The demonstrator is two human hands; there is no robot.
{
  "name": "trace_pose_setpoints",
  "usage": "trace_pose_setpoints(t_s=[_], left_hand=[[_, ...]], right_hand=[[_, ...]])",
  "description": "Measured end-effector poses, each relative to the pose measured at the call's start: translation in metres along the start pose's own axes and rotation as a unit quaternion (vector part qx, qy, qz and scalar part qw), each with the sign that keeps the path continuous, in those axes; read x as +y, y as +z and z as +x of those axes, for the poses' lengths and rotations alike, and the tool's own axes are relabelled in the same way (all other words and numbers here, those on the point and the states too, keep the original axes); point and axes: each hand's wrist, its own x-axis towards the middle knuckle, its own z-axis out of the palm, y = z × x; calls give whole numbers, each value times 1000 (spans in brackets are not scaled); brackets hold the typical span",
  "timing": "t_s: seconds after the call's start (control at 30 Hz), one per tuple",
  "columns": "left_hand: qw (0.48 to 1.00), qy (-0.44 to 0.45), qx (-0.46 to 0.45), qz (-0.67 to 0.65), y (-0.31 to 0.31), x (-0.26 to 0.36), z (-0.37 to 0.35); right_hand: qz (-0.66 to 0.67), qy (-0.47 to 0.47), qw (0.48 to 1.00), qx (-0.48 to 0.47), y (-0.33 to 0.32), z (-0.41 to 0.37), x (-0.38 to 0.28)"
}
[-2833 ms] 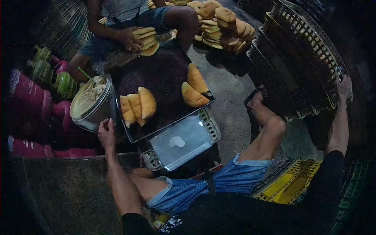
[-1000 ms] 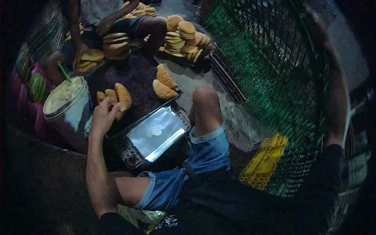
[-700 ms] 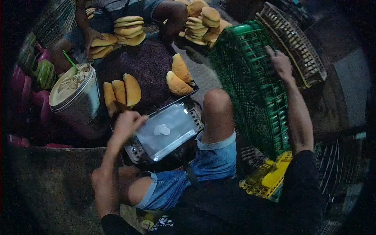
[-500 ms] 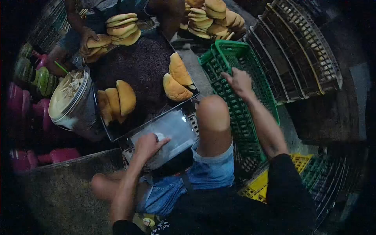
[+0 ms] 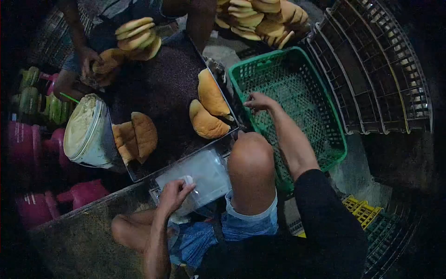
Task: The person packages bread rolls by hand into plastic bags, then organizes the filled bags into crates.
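My left hand pinches the white tab at the near part of a stack of clear plastic bags, beside my bent knee. My right hand reaches over the left side of a green crate, its fingers curled and partly hidden; whether they touch anything I cannot tell. The crate stands upright with its open top facing up. Beyond the bags is a large tray of dark filling, with split buns at its right edge and more buns at its left edge.
A bucket of cream with a green-handled tool stands left of the tray. Another person's hand holds a bun at the far left. Piled buns lie beyond the tray. Crates stand at right; pink containers at left.
The green crate has been tipped from its slanted position to lie with its open top up. My right hand has moved left, away from its rim. My view has shifted slightly.
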Motion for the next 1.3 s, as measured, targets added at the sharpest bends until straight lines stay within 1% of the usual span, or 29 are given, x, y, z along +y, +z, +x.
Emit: trace_pose_setpoints(t_s=[0.03, 0.07, 0.1, 0.13, 0.17, 0.23, 0.27, 0.3, 0.33, 0.4, 0.43, 0.47, 0.53, 0.6, 0.63, 0.73, 0.77, 0.8, 0.83, 0.9, 1.0, 1.03, 1.1, 1.13, 1.17, 1.2, 1.23, 1.27, 1.3], left_hand=[[1000, -8, -7, -27, -6, 9, -12], [998, -18, -16, -56, -9, 17, -25], [996, 13, 3, -84, -12, 22, -32], [993, 39, 22, -111, -17, 28, -40], [988, 67, 39, -137, -23, 35, -46], [963, 178, 120, -165, -42, 60, -58], [949, 191, 177, -176, -48, 73, -65], [932, 205, 235, -185, -51, 84, -70], [936, 176, 259, -158, -52, 87, -71], [939, 117, 308, -100, -49, 81, -66], [943, 115, 206, -235, -44, 73, -60], [920, 111, 95, -363, -37, 67, -55], [816, 116, -2, -566, -35, 63, -45], [684, 122, 25, -719, -42, 72, -40], [696, 174, -4, -697, -48, 67, -37], [755, 262, 50, -599, -60, 49, -17], [676, 242, 95, -689, -63, 51, -15], [667, 232, 98, -702, -68, 48, -20], [655, 224, 103, -714, -74, 47, -25], [633, 200, 110, -740, -87, 50, -36], [676, 225, 234, -661, -113, 20, -33], [707, 210, 285, -612, -122, 14, -36], [757, 182, 381, -498, -142, 10, -41], [730, 193, 454, -473, -151, 2, -39], [697, 202, 525, -445, -163, -9, -37], [658, 208, 594, -412, -173, -21, -40], [638, 197, 600, -441, -178, -33, -45], [614, 187, 606, -469, -182, -45, -52], [592, 177, 610, -496, -183, -56, -57]], right_hand=[[41, 28, 995, -89, -15, -3, -8], [5, -55, 998, -21, -25, -33, -43], [-31, -140, 989, 45, -33, -63, -84], [-14, -220, 974, 54, -37, -89, -119], [15, -251, 967, 26, -39, -131, -166], [77, -287, 947, -125, -24, -188, -223], [-9, -313, 943, -112, -9, -228, -249], [-72, -381, 919, -74, 11, -245, -262], [-132, -443, 886, -38, 28, -258, -273], [-14, -454, 887, 86, 57, -272, -276], [46, -455, 877, 145, 70, -273, -275], [130, -439, 876, 155, 84, -272, -271], [291, -390, 855, 179, 100, -269, -258], [407, -266, 871, 72, 101, -292, -248], [461, -197, 865, 17, 101, -300, -244], [509, -192, 838, 31, 105, -287, -231], [647, -250, 720, -6, 113, -283, -233], [648, -223, 727, 44, 126, -282, -238], [644, -198, 733, 92, 141, -284, -261], [524, -227, 801, 176, 166, -265, -274], [501, -233, 813, 184, 166, -257, -288], [466, -215, 838, 187, 164, -257, -291], [437, -178, 871, 136, 162, -238, -300], [420, -160, 887, 109, 160, -226, -308], [328, -227, 901, 172, 171, -200, -311], [233, -293, 898, 232, 196, -165, -307], [141, -307, 907, 251, 223, -132, -295], [34, -294, 906, 301, 241, -115, -295], [-72, -276, 892, 349, 258, -104, -297]])
